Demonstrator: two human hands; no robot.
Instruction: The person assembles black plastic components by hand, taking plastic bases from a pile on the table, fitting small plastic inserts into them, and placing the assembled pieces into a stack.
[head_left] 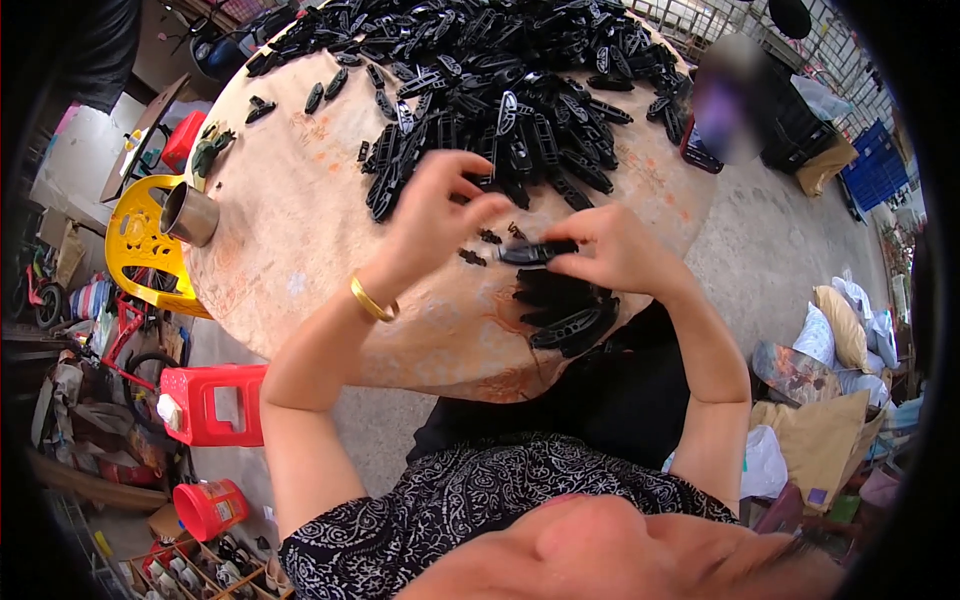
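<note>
My right hand (622,250) pinches a long black plastic piece (527,254) between thumb and fingers, just above the round table. My left hand (445,203), slightly blurred, hovers to its left with fingers curved and apart, holding nothing I can see. Below the held piece, several small dark parts (472,257) lie loose on the tabletop. A stack of similar black plastic pieces (566,325) rests by the near edge, under my right wrist. Beyond both hands spreads a large heap of black plastic pieces (480,90), oblong and partly hollow.
A patterned pale cloth covers the table (290,260). At its left edge are a metal cup (190,214) and a yellow chair (135,235). A red stool (212,405) and red bucket (210,508) stand lower left. Bags and cardboard (815,440) pile up at right.
</note>
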